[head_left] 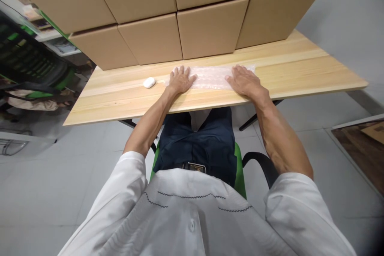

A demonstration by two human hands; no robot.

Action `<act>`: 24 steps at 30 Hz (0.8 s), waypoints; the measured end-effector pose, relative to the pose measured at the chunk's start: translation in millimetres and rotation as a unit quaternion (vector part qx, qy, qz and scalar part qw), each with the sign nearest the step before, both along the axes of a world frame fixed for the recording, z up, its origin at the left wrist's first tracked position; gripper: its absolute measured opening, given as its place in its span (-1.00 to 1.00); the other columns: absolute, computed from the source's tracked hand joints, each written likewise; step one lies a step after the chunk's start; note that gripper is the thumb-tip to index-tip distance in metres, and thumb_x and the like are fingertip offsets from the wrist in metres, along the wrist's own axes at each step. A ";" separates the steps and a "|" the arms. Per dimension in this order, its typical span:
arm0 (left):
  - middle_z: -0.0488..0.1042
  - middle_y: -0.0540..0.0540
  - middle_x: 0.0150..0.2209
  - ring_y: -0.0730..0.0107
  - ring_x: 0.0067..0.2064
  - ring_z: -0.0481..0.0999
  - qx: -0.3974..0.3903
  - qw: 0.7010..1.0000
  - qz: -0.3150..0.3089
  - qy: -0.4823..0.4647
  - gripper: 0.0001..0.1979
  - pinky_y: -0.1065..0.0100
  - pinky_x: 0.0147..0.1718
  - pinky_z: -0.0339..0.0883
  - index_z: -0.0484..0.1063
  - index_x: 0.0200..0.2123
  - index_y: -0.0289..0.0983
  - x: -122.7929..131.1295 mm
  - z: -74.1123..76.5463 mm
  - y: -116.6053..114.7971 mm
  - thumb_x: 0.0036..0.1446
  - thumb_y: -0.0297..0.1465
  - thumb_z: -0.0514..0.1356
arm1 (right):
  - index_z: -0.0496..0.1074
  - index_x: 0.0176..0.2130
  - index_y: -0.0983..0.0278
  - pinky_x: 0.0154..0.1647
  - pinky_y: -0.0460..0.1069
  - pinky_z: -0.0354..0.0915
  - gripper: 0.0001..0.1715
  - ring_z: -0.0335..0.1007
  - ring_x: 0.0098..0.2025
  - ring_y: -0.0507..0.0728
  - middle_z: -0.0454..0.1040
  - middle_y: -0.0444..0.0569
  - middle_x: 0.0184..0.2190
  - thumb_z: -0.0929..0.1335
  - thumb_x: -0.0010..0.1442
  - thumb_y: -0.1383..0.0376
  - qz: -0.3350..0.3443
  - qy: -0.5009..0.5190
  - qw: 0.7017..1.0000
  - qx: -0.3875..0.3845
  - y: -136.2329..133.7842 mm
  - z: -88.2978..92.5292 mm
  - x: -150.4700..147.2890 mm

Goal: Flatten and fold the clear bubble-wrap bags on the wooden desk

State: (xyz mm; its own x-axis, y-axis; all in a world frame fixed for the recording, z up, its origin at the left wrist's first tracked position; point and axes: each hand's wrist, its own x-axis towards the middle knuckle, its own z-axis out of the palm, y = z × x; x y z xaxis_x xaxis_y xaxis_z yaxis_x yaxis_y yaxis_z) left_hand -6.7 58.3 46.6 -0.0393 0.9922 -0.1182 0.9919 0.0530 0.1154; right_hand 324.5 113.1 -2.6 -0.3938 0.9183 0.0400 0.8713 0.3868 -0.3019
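A clear bubble-wrap sheet (pixel 211 77) lies flat on the light wooden table (pixel 300 72). My left hand (pixel 180 80) rests flat on the sheet's left end, fingers stretched out. On the sheet's right end lies my right hand (pixel 244 80), also flat with fingers extended. Neither hand holds anything. A small white oval object (pixel 149 83) sits on the table just left of my left hand.
Several large cardboard boxes (pixel 210 28) are stacked along the table's far side, close behind the sheet. I sit on a green chair (pixel 238 168). A black mesh chair (pixel 30 64) stands at the left. Grey floor surrounds the table.
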 end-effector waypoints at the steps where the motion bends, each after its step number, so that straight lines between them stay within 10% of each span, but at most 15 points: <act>1: -0.12 -0.29 0.96 -0.33 0.97 -0.13 -0.003 1.000 0.004 0.002 -0.07 -0.30 0.90 -0.18 0.05 0.93 -0.26 1.5 1.8 -0.7 0.76 0.11 -0.12 | 0.07 0.87 0.56 0.97 0.48 -0.09 0.19 -0.07 0.96 0.57 -0.01 0.42 0.92 0.07 0.74 -0.21 -0.005 -0.004 1.000 -0.004 -0.8 1.1 1.3; 13: 0.00 -0.08 0.95 -0.17 0.97 -0.08 0.002 0.990 -0.137 -0.016 -0.17 -0.26 0.93 -0.31 0.07 0.93 -0.06 124.4 -7.9 21.4 0.80 0.05 -0.08 | 0.09 0.86 0.60 0.93 0.57 -0.01 0.12 -0.03 0.94 0.65 0.03 0.52 0.90 0.09 0.75 -0.11 0.003 -0.014 1.000 0.022 2.7 -9.4 3.7; 24: -0.09 -0.06 0.97 -0.33 0.97 -0.17 -0.019 0.997 -0.073 -0.014 -0.12 -0.42 0.91 -0.32 0.04 0.94 -0.02 69.8 -3.4 11.7 0.77 0.16 -0.10 | 0.07 0.85 0.62 0.93 0.54 -0.03 0.18 -0.05 0.94 0.65 0.02 0.54 0.90 0.10 0.76 -0.19 0.003 -0.005 1.000 0.007 -3.8 -1.4 0.8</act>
State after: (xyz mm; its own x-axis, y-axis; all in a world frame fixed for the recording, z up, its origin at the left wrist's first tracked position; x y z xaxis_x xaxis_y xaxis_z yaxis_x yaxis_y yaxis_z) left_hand 63.1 70.0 43.2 0.1101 0.9818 -0.1549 0.9857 -0.0878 0.1440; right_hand 325.3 109.3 -4.0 -0.3993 0.9156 0.0476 0.8723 0.3954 -0.2875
